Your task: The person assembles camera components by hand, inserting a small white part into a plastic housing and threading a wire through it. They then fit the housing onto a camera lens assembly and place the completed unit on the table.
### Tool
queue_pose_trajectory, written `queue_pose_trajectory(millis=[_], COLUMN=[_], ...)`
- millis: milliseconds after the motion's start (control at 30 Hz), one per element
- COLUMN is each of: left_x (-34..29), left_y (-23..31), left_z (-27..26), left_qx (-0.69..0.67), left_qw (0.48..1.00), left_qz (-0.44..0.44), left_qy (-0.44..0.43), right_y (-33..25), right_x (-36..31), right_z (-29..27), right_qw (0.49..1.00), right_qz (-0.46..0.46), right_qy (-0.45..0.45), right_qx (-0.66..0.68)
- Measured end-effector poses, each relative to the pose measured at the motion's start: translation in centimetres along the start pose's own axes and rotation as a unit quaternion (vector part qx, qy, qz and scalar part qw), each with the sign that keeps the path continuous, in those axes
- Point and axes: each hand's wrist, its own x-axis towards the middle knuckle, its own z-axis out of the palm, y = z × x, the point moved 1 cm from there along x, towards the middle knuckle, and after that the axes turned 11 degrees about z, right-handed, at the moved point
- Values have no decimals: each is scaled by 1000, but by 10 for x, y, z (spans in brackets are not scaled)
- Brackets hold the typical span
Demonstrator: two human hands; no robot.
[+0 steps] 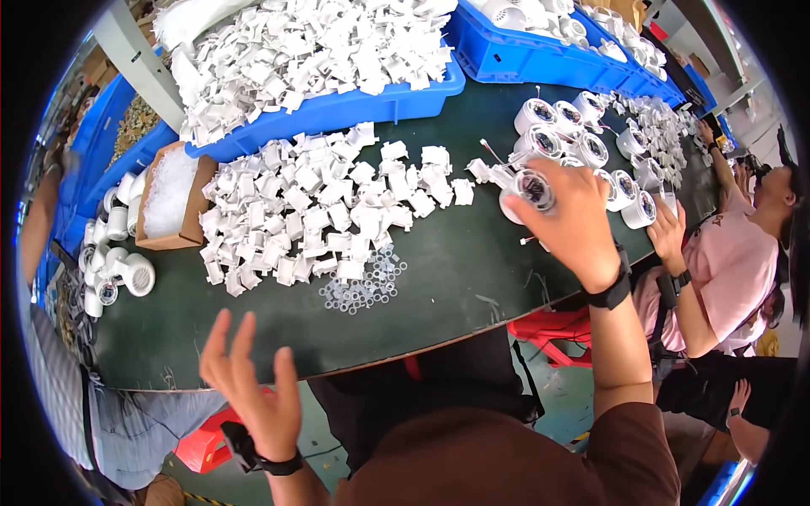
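Observation:
My right hand (569,219) reaches over the table, its thumb and fingers closed around a white round housing (533,189) with a clear rim and a dark circuit-like inside. Beside it stands a group of similar white housings (593,150), some with thin wires. My left hand (253,392) hovers at the table's front edge, fingers spread, holding nothing. Ahead of it lie several small translucent rings (363,291). Behind the rings spreads a heap of small white plastic parts (291,211).
A blue crate (413,101) piled with white parts stands at the back; another blue crate (540,63) is farther right. Left are a cardboard box (181,228) and white fan-like units (135,274). A person in a pink shirt (730,261) works at right. Red stools (553,333) stand below.

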Motion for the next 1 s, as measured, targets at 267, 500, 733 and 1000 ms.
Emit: queue_pose_trajectory(millis=[267,500,733,1000], left_x=[-9,1,-2,12], left_y=[31,67,66,64], left_z=[24,41,47,36], left_qx=[-252,-445,-346,-276], left_qw=[967,890,938,958], left_qz=[28,49,12,68], left_qy=[-30,-80,-12,-35], right_y=[-24,-103,-122,-130], right_x=[-27,-107,-120,-82], right_z=[-57,0,13,-14], right_qw=[851,901,819,630], right_qz=[129,-91,-115,35], right_qy=[-156,-123,-247,-430], right_qx=[485,406,505,646])
